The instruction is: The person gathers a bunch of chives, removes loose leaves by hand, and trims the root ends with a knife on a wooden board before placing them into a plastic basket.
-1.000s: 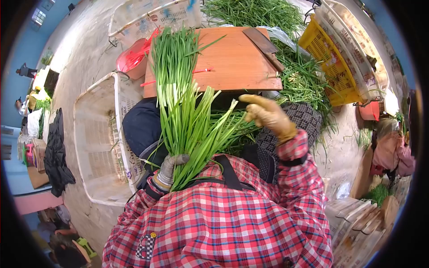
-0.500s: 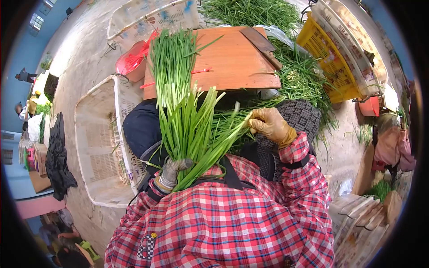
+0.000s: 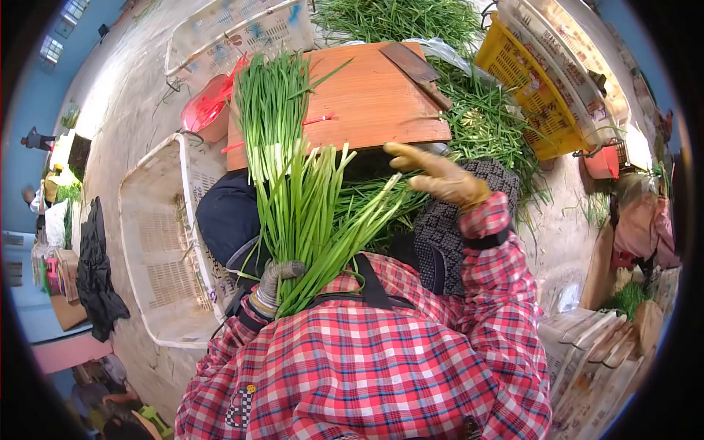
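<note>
My left hand (image 3: pixel 277 284), in a grey glove, is wrapped round the lower part of a bunch of garlic chives (image 3: pixel 312 213) over my lap. The pale ends of the bunch point up and fan out, with some stalks leaning right. My right hand (image 3: pixel 444 180), in a yellowish glove, is held just right of those leaning ends, fingers apart and holding nothing. On the wooden board (image 3: pixel 359 95) lies another pile of chives (image 3: pixel 271 103), its pale ends overlapping the held bunch. A red tie (image 3: pixel 319 119) sticks out from beneath that pile.
A cleaver (image 3: pixel 409 61) lies at the board's far right corner. Loose chives (image 3: pixel 484 125) are heaped right of and behind the board. A white crate (image 3: pixel 158 242) stands left, a red basin (image 3: pixel 205 110) beyond it, and a yellow crate (image 3: pixel 528 88) at the right.
My right hand has let go of the chive ends it was pinching, and its fingers have spread upward. My left hand keeps its hold; the camera view has shifted slightly.
</note>
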`<action>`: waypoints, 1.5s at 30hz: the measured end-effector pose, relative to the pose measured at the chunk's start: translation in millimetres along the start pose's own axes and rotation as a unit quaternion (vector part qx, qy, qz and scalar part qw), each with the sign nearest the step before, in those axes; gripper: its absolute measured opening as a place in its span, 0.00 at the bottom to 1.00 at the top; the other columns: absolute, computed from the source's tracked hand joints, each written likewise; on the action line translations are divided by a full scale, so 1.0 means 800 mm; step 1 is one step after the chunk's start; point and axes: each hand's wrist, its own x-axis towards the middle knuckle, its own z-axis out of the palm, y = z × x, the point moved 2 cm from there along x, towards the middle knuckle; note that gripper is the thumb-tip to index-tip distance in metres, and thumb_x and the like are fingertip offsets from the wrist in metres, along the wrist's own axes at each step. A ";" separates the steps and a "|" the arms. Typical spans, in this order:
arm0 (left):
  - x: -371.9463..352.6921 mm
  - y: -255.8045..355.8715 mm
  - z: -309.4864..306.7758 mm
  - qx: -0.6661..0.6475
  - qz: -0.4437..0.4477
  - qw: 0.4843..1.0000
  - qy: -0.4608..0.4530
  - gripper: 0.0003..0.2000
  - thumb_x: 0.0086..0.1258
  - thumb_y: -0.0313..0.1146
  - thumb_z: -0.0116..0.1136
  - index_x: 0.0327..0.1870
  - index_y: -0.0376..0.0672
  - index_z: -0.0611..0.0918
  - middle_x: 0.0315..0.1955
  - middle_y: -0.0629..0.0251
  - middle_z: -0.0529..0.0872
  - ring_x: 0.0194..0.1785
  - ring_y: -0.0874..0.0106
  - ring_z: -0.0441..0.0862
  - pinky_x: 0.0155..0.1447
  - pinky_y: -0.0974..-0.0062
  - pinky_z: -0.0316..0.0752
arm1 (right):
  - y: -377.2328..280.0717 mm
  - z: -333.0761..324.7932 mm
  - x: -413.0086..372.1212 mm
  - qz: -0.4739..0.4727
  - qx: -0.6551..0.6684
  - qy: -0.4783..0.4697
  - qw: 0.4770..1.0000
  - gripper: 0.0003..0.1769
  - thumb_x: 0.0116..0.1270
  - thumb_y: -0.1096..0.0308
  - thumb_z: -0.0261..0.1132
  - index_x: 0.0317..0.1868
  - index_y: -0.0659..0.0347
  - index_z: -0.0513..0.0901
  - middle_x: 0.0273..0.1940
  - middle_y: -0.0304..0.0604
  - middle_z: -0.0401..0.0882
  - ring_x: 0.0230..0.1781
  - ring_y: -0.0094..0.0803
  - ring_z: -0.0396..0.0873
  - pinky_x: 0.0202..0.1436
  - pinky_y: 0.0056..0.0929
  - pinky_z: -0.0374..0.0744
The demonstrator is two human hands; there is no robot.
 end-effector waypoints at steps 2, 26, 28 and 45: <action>0.000 -0.001 -0.003 -0.012 -0.005 1.000 0.005 0.24 0.56 0.27 0.59 0.56 0.30 0.74 0.45 0.50 0.83 0.44 0.61 0.84 0.49 0.66 0.82 | 0.012 0.020 0.015 -0.005 0.080 -0.050 0.995 0.32 0.68 0.62 0.58 0.70 0.59 0.61 0.59 0.45 0.70 0.61 0.32 0.67 0.60 0.30 0.69; -0.008 0.014 0.072 0.249 0.123 0.961 -0.012 0.35 0.53 0.24 0.68 0.65 0.40 0.66 0.53 0.62 0.79 0.55 0.68 0.77 0.61 0.72 0.70 | -0.002 0.078 0.051 0.064 0.034 0.192 0.979 0.16 0.67 0.58 0.63 0.32 0.65 0.81 0.24 0.32 0.76 0.23 0.18 0.72 0.28 0.18 0.71; -0.010 0.017 0.073 0.273 0.110 0.955 -0.033 0.34 0.55 0.28 0.68 0.64 0.39 0.67 0.53 0.62 0.79 0.55 0.69 0.76 0.62 0.73 0.69 | 0.020 0.081 0.051 0.069 0.094 0.184 0.976 0.15 0.67 0.58 0.63 0.33 0.64 0.81 0.25 0.31 0.76 0.23 0.18 0.72 0.28 0.18 0.71; 0.003 0.003 0.014 0.236 0.122 0.963 -0.035 0.19 0.69 0.39 0.55 0.56 0.36 0.76 0.44 0.65 0.82 0.45 0.78 0.78 0.52 0.79 0.73 | -0.066 0.052 0.014 -0.132 -0.407 0.181 0.886 0.31 0.57 0.56 0.70 0.60 0.56 0.73 0.54 0.49 0.73 0.58 0.44 0.70 0.63 0.38 0.67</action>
